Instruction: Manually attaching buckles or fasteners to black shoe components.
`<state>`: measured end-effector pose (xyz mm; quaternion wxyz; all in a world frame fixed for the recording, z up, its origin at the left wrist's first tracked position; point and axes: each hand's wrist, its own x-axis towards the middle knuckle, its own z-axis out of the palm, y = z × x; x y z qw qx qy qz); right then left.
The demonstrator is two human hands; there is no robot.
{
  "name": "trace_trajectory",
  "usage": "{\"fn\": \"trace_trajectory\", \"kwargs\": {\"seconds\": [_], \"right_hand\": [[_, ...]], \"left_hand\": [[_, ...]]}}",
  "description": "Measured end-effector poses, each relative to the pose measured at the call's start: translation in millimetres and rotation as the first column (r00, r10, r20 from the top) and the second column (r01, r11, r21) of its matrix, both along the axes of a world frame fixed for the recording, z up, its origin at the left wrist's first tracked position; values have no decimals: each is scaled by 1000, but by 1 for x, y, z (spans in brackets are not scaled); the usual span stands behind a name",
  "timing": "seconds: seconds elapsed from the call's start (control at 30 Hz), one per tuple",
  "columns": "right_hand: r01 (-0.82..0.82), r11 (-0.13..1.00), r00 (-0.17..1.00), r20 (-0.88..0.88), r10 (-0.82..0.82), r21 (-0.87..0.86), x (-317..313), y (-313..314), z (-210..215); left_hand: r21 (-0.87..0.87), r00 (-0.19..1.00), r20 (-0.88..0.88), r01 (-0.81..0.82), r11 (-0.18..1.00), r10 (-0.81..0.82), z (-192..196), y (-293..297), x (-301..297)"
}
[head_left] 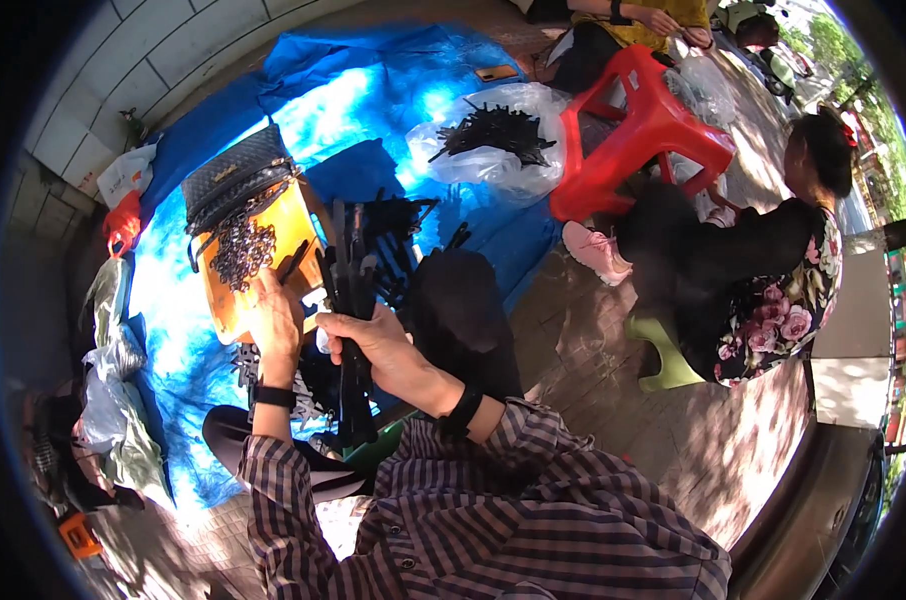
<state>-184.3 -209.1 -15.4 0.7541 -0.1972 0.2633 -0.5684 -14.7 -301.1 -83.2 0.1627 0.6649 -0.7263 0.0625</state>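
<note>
"So, how would those black strips (349, 275) handle, anyone?"

"Light and stiff, I'd guess, plasticky, prob a bit slick. They're bunched in the right hand (385, 348), fingers wrapped closed round them, just beside the orange-yellow surface (285, 215). Mid-bundle looks like the spot to hold imo. Grab only the tips and I reckon a few would slide out."

"And the left hand (276, 315)?"

"Fingers partly curled at the near edge of the pile of dark loops (241, 255) on that surface. Can't tell if they're pinching anything. Loops look light too, maybe snappable if you squeeze hard, so I'd go by the rim."

"Any brands or labels?"

"Nothing readable tbh. White bag (126, 172) off left has some red marking, too small to make out. Can't read anything on the black quilted bag (235, 175) either."
</note>
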Motion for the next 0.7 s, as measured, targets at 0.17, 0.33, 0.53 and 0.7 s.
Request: {"fn": "trace_trajectory", "kwargs": {"seconds": [0.17, 0.33, 0.53, 0.7], "right_hand": [[-49, 998, 996, -71, 53, 48, 4, 15, -1], [-64, 994, 995, -70, 70, 92, 13, 27, 0], [47, 999, 976, -212, -42, 17, -4, 26, 8], [-121, 991, 924, -372, 90, -60, 8, 39, 21]], "left_hand": [[198, 953, -303, 93, 976, -29, 2, -6, 22], [221, 913, -396, -10, 975, 99, 27, 12, 20], [279, -258, -878, 407, 870, 403, 46, 86, 21], [204, -373, -844, 441, 874, 385, 84, 162, 30]]}}
